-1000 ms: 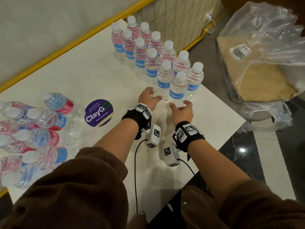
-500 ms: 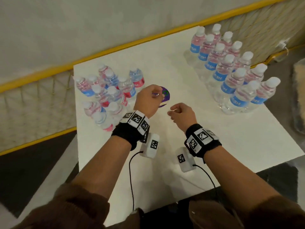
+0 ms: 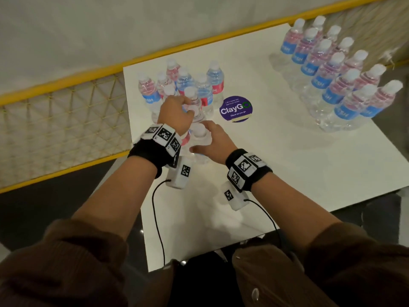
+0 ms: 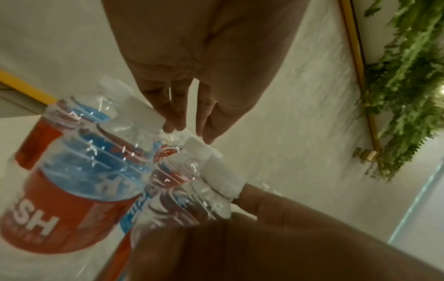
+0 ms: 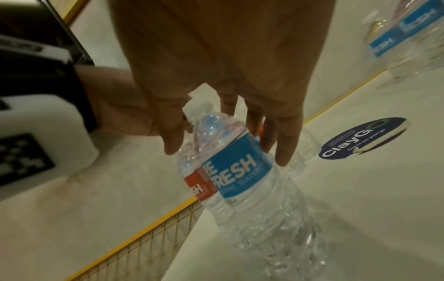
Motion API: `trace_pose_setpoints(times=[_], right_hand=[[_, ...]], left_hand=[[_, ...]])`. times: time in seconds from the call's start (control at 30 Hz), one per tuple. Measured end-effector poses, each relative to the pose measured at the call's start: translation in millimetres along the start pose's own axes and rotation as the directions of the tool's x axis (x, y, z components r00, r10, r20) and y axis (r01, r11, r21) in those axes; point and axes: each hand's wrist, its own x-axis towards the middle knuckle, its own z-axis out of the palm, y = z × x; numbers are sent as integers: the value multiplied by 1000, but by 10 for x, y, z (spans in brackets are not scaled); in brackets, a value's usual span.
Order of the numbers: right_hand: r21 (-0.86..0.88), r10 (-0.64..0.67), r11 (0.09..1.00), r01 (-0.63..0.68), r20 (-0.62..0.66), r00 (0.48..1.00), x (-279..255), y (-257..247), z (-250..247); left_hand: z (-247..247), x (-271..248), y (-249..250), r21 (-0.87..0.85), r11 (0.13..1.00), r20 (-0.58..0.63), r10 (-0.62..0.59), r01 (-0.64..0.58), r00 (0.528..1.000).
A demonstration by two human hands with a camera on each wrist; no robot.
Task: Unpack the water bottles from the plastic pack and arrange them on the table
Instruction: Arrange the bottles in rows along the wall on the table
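Several loose water bottles (image 3: 200,89) with blue and red labels stand clustered at the table's (image 3: 276,165) far left corner. My left hand (image 3: 183,106) reaches into the cluster, fingers and thumb curled round the neck of one bottle (image 3: 192,97). In the left wrist view its fingers (image 4: 173,114) hang behind a white cap (image 4: 144,112). My right hand (image 3: 205,138) grips the nearest bottle (image 3: 199,132) by its shoulder. In the right wrist view thumb and fingers (image 5: 283,152) straddle that blue-labelled bottle (image 5: 240,171). Several bottles (image 3: 332,78) stand in neat rows at the far right.
A round purple ClayGo sticker (image 3: 235,108) lies on the table between the two groups. A yellow rail with wire mesh (image 3: 66,111) runs along the left and back edges. Dark floor lies beyond the table's near edge.
Both hands left the arranged rows at the right and crossed to the cluster at the left. Each now holds a bottle there. The head view swung left.
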Motion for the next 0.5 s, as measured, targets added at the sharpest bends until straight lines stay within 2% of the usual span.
trace_pose_setpoints(times=[0.13, 0.2, 0.3, 0.4, 0.5], right_hand=[[-96, -21, 995, 15, -56, 998, -11, 32, 49], [-168, -42, 985, 32, -57, 997, -37, 65, -19], [-185, -12, 983, -4, -89, 996, -82, 197, -226], [-144, 58, 986, -87, -195, 979, -128, 373, -555], [-103, 107, 984, -145, -308, 945, -140, 525, -925]], left_hand=[[-37, 32, 116, 139, 985, 163, 82, -105, 983], [-34, 62, 173, 226, 964, 216, 88, -137, 973], [-8, 105, 297, 370, 907, 283, 94, -199, 954], [69, 138, 423, 380, 892, 317, 120, -243, 941], [233, 159, 570, 298, 915, 315, 174, -271, 933]])
